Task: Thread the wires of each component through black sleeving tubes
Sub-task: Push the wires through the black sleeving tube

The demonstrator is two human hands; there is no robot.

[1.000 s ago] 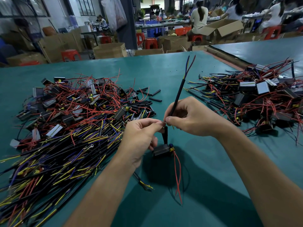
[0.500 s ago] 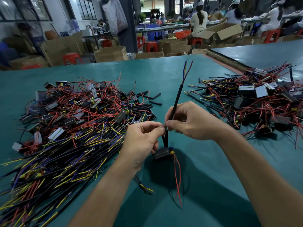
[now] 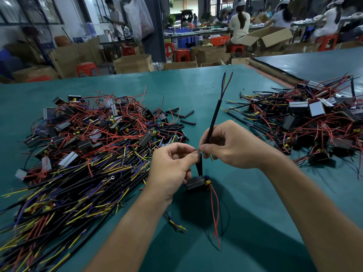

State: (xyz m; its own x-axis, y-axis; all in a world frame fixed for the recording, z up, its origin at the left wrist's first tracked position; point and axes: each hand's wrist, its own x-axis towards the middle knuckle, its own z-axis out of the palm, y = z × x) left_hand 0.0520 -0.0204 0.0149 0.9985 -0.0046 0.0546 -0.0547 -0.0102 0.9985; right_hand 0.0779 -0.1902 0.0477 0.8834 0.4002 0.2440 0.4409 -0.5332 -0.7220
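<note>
Teal bench (image 3: pixel 196 89) lies beneath the small black box component (image 3: pixel 194 182), its thin black sleeving tube (image 3: pixel 214 116) slanting toward upper right, left hand (image 3: pixel 172 165) and right hand (image 3: pixel 229 144) both pinching its lower part, grips touching.

interior was fairly dim, brightest at the back windows (image 3: pixel 224 2). soft dark shadows lay on the near table (image 3: pixel 196 91). edges bent by wide lens; background was slightly blurred.
</note>
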